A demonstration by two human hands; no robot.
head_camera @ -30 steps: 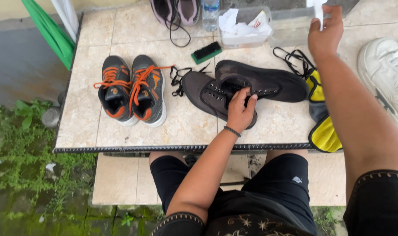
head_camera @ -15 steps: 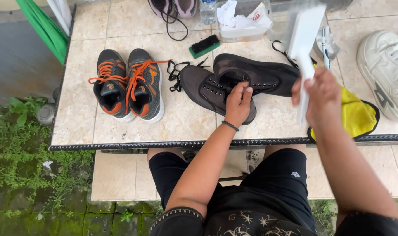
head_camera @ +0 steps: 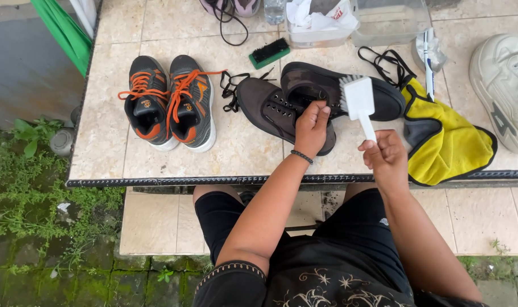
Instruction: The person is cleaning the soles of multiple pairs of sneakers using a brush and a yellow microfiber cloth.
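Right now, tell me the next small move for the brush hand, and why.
Probably lower the white brush onto the nearer dark shoe. The right hand holds it by the handle, bristles just above the pair, while the left hand already grips that shoe's opening to steady it.

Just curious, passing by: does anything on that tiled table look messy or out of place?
A little. The two dark shoes have no laces; loose black laces lie beside them. The yellow cloth hangs crumpled over the table's edge. Otherwise the orange-laced pair stands neatly.

Orange-laced shoes point(head_camera: 168, 102), yellow cloth point(head_camera: 446, 145), green brush point(head_camera: 269, 53)
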